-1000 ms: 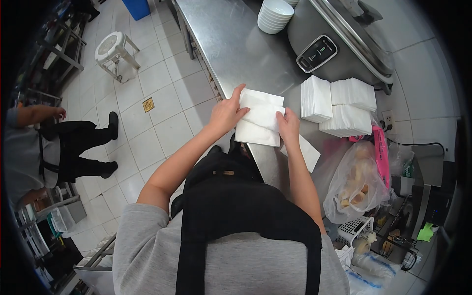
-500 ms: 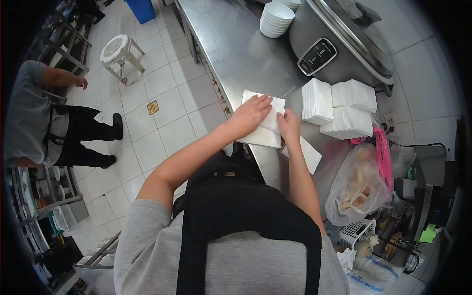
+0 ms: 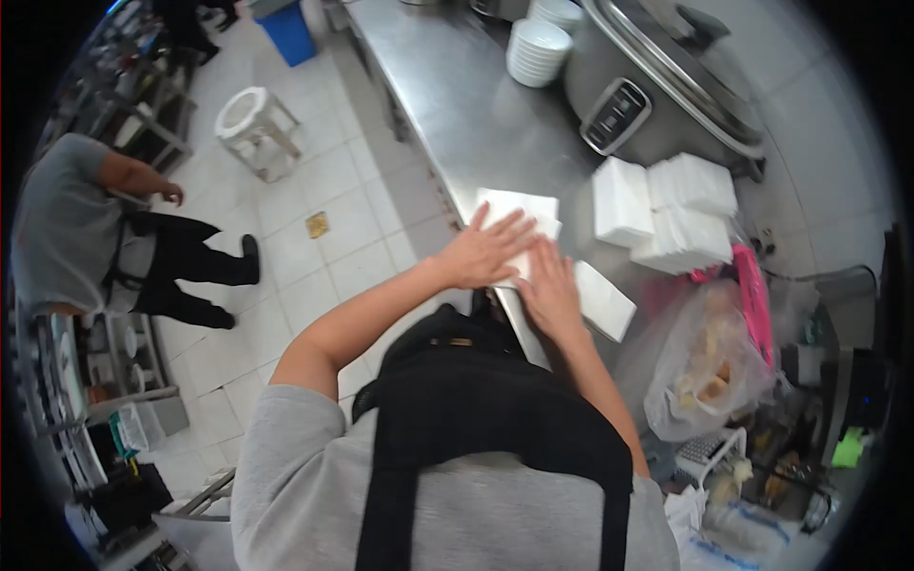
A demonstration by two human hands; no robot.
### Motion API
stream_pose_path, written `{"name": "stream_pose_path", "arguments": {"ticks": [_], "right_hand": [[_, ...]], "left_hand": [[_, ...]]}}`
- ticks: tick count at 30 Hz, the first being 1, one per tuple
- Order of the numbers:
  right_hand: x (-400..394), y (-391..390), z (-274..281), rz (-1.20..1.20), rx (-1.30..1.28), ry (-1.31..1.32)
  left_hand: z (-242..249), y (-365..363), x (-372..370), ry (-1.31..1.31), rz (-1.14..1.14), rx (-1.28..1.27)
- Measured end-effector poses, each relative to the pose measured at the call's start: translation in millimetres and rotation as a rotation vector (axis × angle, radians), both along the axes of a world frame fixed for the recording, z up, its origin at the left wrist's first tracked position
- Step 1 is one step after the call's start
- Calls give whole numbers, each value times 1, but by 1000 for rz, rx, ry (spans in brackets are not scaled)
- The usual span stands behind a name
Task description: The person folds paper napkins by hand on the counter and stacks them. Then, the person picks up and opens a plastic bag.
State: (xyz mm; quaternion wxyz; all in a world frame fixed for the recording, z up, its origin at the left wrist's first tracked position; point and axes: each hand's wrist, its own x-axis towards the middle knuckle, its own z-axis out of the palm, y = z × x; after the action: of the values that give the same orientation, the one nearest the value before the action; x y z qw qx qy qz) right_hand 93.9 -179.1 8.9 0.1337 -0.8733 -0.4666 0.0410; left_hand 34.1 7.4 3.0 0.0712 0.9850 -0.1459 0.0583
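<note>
White paper napkins [image 3: 519,203] lie on the steel counter in front of me, near its edge. My left hand [image 3: 487,251] rests flat on them with its fingers spread. Just to its right, my right hand [image 3: 552,293] lies with fingers stretched out over the napkins' lower part, its fingertips close to the left hand. The hands cover much of the napkins, so their folds cannot be made out. Beside the right hand is another small napkin pile [image 3: 606,301]. Further right stand several taller napkin stacks [image 3: 624,202], packed side by side.
A large grey cooker [image 3: 657,90] and stacked white bowls [image 3: 539,53] stand at the counter's [image 3: 428,90] back. A clear plastic bag [image 3: 700,381] of food sits at right. On the left are a co-worker [image 3: 81,224], a white stool [image 3: 257,128] and a blue bin [image 3: 286,36].
My left hand's fingers have spread on the napkins. My right hand has gone from gripping the napkins' right edge to lying flat over them. The view has shifted slightly.
</note>
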Motion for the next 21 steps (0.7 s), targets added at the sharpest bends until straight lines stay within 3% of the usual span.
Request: {"name": "stream_pose_path", "arguments": {"ticks": [4,9,11,12,14,15,17,20,21], "right_hand": [[22,-5,-10,84,65,-152],[22,14,7,79,235,-134],[27,19,7,50,289,-171],[29,20,9,53,294,-176],[31,21,18,-64,368,-21],[27,22,28,-57,369,-22],[8,21,50,41,554,-81],[-12,9,56,196,531,-168],[-16,3,54,176,515,-95]], "left_hand": [[-10,18,-30,56,99,-122],[4,32,-62,59,239,-395],[13,26,-66,133,478,-914],[12,23,-66,126,479,-910],[9,17,-67,283,587,-1671],[11,13,-68,275,590,-1672],[25,-1,-68,462,194,-2521],[37,-8,-58,463,86,-2695],[39,-11,-53,429,258,-2596]]}}
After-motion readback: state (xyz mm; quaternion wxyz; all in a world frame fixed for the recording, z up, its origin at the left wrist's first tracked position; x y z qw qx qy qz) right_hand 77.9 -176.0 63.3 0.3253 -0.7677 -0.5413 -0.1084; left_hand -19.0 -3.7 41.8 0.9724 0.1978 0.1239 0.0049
